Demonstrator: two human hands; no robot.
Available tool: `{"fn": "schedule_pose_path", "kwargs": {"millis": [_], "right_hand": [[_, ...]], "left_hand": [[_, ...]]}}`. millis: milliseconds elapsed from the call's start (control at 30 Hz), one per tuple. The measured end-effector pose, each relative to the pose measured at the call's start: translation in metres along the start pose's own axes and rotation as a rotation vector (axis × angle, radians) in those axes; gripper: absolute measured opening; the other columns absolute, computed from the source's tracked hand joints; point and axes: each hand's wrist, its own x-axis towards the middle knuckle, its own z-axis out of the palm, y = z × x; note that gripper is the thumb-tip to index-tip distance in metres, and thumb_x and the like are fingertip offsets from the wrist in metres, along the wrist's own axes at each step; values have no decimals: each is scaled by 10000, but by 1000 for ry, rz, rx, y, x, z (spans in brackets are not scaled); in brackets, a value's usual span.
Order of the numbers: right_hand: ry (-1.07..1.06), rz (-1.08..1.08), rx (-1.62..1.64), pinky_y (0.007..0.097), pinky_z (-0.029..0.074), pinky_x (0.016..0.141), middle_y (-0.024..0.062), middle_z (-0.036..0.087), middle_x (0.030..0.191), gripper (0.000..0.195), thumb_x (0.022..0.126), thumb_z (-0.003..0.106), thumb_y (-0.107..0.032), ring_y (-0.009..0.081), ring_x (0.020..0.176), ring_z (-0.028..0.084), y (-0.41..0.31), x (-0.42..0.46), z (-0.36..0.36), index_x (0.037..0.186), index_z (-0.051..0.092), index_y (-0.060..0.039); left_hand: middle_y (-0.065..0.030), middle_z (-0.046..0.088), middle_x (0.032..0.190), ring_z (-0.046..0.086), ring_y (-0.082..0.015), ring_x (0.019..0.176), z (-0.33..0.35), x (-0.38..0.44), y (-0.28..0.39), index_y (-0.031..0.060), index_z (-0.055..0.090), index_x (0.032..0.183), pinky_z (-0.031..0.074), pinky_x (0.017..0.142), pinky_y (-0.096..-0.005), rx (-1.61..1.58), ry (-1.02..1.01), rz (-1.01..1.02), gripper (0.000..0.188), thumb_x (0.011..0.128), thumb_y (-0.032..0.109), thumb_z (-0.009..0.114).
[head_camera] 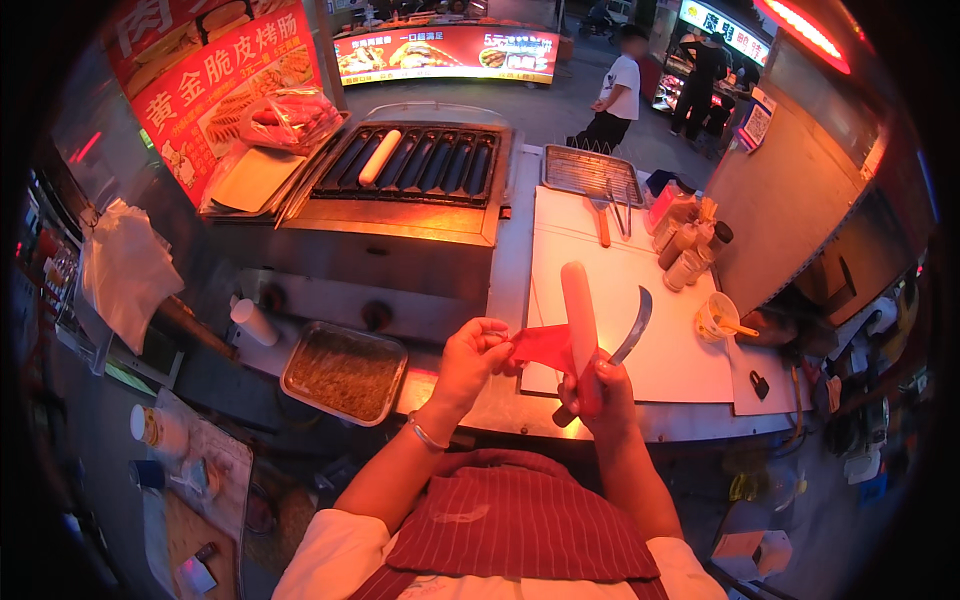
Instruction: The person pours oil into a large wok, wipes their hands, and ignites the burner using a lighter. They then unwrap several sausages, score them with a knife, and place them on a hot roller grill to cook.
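Note:
My right hand (606, 394) grips a large sausage (579, 307) by its lower end, along with a knife whose curved blade (636, 327) sticks up to the right. The sausage points up and away from me. A strip of red plastic casing (541, 346) runs sideways from it, and the fingertips of my left hand (474, 352) pinch the strip's free end. Red wrapping still covers the sausage's lower end; its upper length is bare. Both hands are above the near edge of a white cutting board (630, 315).
A roller-style sausage grill (420, 165) holds one pale sausage (380, 157). Bagged red sausages (291, 120) lie left of it. A metal tray of brown crumbs (343, 373) sits near my left arm. Tongs (619, 206), a scraper (603, 223), seasoning bottles (679, 247) and a tub (716, 316) stand rightward.

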Motion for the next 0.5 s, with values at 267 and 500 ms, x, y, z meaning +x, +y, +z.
{"fn": "schedule_pose_path", "kwargs": {"millis": [267,500], "right_hand": [[87,-3,-720,221,406,481,54,604,759,178,930,603,-149,72,560,529,19,5,20,1000,624,13],[208,-483,-1054,205,508,585,46,661,871,498,863,679,-37,78,679,612,14,8,11,1312,472,27]], "left_hand": [[-72,611,1014,617,-149,906,37,-14,22,10,508,1197,510,788,-288,-330,-174,-159,294,996,224,506],[-129,632,1062,631,-213,959,26,-15,24,6,524,1136,521,838,-342,-467,-47,-180,292,1002,259,467]]}}
